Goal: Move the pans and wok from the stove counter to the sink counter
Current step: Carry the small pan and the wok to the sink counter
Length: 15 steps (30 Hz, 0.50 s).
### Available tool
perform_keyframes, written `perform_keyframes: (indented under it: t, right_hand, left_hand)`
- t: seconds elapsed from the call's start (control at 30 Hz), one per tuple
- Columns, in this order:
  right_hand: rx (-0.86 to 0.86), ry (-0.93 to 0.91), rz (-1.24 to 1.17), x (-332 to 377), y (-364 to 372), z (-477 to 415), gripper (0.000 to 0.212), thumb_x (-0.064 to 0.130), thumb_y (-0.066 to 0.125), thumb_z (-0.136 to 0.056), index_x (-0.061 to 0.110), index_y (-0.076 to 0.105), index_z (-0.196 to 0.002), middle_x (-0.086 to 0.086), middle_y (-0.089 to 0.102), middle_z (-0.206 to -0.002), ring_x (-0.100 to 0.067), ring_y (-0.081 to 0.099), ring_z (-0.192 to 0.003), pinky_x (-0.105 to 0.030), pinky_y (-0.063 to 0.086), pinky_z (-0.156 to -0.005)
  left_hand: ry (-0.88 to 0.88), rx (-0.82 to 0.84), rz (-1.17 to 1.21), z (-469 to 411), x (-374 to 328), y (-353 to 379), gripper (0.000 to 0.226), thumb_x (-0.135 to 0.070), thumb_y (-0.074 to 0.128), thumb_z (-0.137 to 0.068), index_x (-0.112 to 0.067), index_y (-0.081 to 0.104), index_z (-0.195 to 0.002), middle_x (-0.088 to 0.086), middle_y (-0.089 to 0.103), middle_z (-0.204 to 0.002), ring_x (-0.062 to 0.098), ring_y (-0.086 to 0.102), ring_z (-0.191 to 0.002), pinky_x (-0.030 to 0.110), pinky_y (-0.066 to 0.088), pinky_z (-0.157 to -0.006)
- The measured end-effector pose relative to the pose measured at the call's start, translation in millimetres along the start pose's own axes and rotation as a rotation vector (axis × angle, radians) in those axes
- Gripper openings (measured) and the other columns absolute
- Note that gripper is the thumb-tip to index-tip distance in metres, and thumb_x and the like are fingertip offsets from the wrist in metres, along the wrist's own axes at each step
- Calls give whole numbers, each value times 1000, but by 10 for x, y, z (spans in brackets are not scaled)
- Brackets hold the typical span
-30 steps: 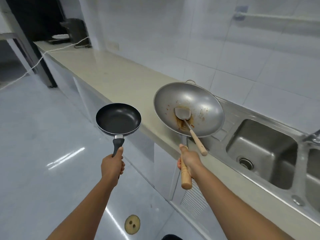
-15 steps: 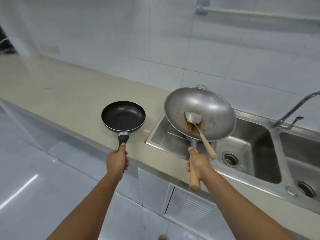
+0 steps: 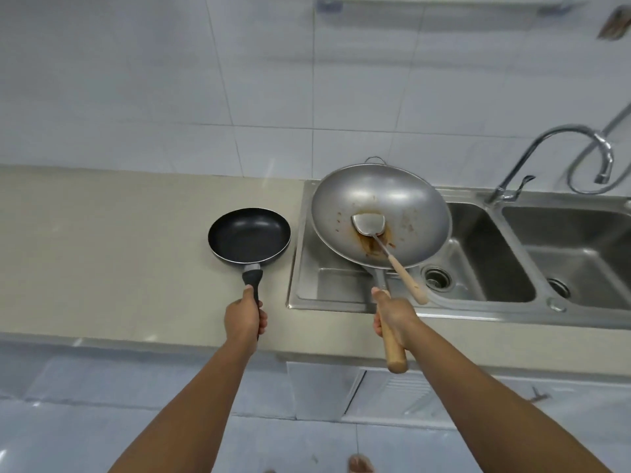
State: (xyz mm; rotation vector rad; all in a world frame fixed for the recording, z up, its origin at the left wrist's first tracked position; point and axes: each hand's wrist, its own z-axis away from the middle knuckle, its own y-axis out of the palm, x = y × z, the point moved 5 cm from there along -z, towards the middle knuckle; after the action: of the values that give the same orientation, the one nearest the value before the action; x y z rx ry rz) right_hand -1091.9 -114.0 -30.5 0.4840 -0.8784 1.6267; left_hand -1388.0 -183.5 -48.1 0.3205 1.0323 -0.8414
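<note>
My left hand (image 3: 244, 319) grips the black handle of a small black frying pan (image 3: 249, 235), which hangs over the beige counter (image 3: 102, 240) just left of the sink. My right hand (image 3: 392, 317) holds the wooden handle of a steel wok (image 3: 403, 206), raised and tilted over the sink's draining board (image 3: 307, 278). Inside the wok lies a metal spatula (image 3: 370, 225) with a wooden grip, amid brown sauce stains. Whether the frying pan touches the counter I cannot tell.
A double steel sink (image 3: 495, 268) fills the right side, with a curved tap (image 3: 553, 141) behind it. White tiled wall rises at the back, with a rail (image 3: 426, 1) up high. Cabinet fronts (image 3: 341, 390) and a tiled floor lie below the counter edge.
I have turned to face the counter squarely. Both pans have come forward over it: the frying pan over the beige top, the wok over the sink's left part.
</note>
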Motion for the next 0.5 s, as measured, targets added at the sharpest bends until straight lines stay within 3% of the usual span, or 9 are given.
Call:
perform_keyframes:
  t: [0.33, 0.5]
  right_hand:
    - [-14, 50, -26, 101, 439, 71, 38, 44, 54, -97, 6, 55, -95, -8, 52, -67, -16, 49, -52, -28, 47, -51]
    - [-55, 74, -93, 58, 543, 124, 35, 42, 55, -97, 7, 54, -95, -8, 48, -69, -14, 44, -52, -25, 42, -49]
  left_hand:
    - [-2, 165, -76, -538, -113, 27, 47, -41, 43, -98, -6, 57, -69, 9, 54, -53, 22, 46, -42, 26, 38, -44]
    - [10, 236, -111, -729, -115, -44, 47, -41, 42, -99, -5, 56, -73, 8, 51, -52, 22, 44, -40, 26, 36, -43]
